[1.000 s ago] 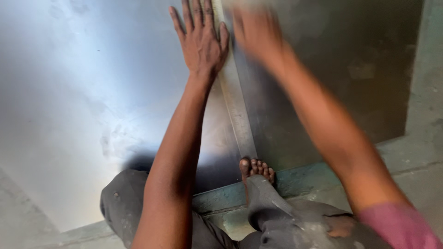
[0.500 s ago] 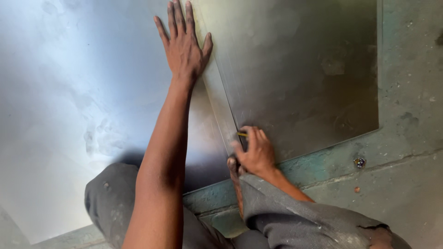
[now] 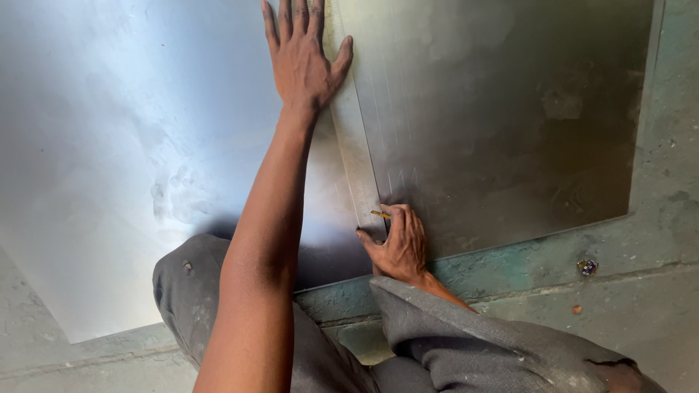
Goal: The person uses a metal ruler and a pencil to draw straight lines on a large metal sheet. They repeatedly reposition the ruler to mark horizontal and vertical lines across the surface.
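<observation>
A large shiny metal sheet [image 3: 131, 145] lies flat on the floor. A long steel ruler [image 3: 357, 167] runs lengthwise across it. My left hand [image 3: 302, 62] is spread flat, pressing on the sheet and the ruler's far part. My right hand [image 3: 399, 247] grips a small yellow pencil [image 3: 380, 214] whose tip touches the sheet beside the ruler's near end. A second, duller part of the metal sheet [image 3: 510, 124] lies to the right of the ruler.
The greenish concrete floor [image 3: 655, 240] borders the sheet on the right and near side. A small bolt-like object [image 3: 587, 267] lies on the floor at right. My knees in grey trousers [image 3: 466, 342] are at the bottom.
My right hand came down from the ruler's far end to its near end and now holds the pencil against the sheet. The left hand stays pressed flat.
</observation>
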